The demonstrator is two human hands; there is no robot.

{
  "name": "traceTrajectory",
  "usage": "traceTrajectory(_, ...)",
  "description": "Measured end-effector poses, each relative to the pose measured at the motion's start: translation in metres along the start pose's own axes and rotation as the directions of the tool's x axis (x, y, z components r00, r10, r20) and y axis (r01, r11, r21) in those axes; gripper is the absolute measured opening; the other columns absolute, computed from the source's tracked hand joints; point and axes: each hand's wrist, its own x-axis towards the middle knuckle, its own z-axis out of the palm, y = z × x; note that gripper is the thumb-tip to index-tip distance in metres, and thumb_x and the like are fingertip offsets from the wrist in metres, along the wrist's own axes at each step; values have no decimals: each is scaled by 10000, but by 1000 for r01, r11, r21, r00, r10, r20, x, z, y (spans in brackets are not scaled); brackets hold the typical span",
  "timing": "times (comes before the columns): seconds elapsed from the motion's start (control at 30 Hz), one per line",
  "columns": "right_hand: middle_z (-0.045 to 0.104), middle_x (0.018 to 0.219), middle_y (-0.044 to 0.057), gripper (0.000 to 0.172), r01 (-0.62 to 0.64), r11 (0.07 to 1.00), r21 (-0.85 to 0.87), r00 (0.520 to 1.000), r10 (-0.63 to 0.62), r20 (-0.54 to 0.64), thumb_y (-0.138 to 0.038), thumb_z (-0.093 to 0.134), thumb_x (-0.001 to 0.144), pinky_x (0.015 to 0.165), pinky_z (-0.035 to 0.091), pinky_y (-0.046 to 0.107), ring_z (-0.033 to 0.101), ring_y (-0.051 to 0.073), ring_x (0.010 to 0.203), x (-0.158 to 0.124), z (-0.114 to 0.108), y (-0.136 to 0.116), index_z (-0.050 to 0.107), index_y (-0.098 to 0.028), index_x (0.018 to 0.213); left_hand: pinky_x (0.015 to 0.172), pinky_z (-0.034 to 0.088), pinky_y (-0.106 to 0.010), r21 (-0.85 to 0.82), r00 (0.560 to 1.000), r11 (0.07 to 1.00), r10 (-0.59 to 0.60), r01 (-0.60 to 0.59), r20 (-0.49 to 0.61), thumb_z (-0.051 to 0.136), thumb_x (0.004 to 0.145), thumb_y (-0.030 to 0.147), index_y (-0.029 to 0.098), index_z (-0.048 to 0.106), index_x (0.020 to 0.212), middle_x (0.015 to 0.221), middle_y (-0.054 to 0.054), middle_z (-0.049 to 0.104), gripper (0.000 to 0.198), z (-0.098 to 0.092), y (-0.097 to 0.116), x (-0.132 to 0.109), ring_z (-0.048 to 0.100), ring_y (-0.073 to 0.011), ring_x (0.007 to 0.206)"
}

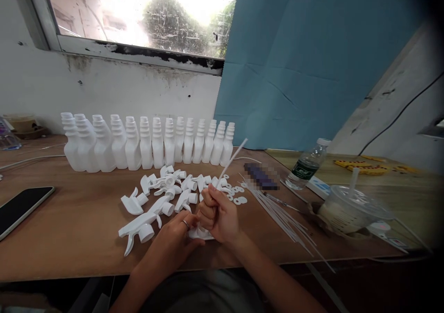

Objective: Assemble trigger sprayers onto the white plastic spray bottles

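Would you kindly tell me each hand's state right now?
Left hand: closed on a white trigger sprayer head, partly hidden.
Right hand: closed, holding a thin white tube.

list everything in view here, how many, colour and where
uncapped plastic spray bottles: fourteen, white, row by the wall
plastic trigger spray heads: several overlapping, white, mid-table
thin plastic tubes: bunch, translucent white, table's right half
flat round washers: several, white, left of the tubes
flat phone: one, black screen, left edge
blurred-out object: one, dark purple, beyond the tubes
plastic water bottle: one, clear, green label, right
lidded plastic cup with straw: one, clear, right
hanging sheet: one, blue, upper right
metal-framed window: one, grey, above the bottles
flat table: one, brown, underneath
left hand: one, ringed, touching a white part
right hand: one, gripping a tilted tube
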Motion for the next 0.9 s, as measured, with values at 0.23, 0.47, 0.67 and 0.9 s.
traceTrajectory(0.23, 185, 404, -120, 536, 66, 997, -29, 986, -70, -148, -464, 636, 822, 308, 94, 134, 88, 13, 332, 4, 0, 5, 253, -212, 544, 687, 456, -266, -53, 1000, 998, -21, 21, 16, 649, 816, 189, 199, 551, 914, 945, -8, 592, 140, -3, 3, 1, 579, -159, 781)
traceTrajectory(0.47, 197, 389, -124, 549, 54, 998, -31, 971, -59, -230, -487, 677, 790, 301, 69, 132, 73, 7, 330, 6, 3, 4, 273, -207, 547, 730, 456, -281, -67, 1000, 998, -6, 8, 29, 639, 817, 172, 205, 574, 985, 993, -21, 595, 184, -2, 2, 1, 576, -175, 830)
traceTrajectory(0.67, 217, 386, -122, 541, 31, 994, -101, 977, -52, -205, -548, 666, 781, 302, 73, 139, 100, 8, 319, 5, 2, 7, 317, -205, 551, 723, 450, -288, -73, 998, 996, -37, 41, 55, 665, 812, 229, 193, 575, 875, 944, -18, 598, 116, -3, 3, 3, 571, -181, 808)
traceTrajectory(0.9, 252, 402, -113, 501, -14, 964, -267, 997, -6, -75, -509, 658, 810, 334, 87, 170, 140, 10, 329, 3, 5, 16, 370, -191, 551, 784, 456, -297, -175, 998, 983, -55, 59, 25, 706, 765, 217, 191, 604, 872, 948, -17, 633, 149, -3, 2, 6, 590, -196, 865)
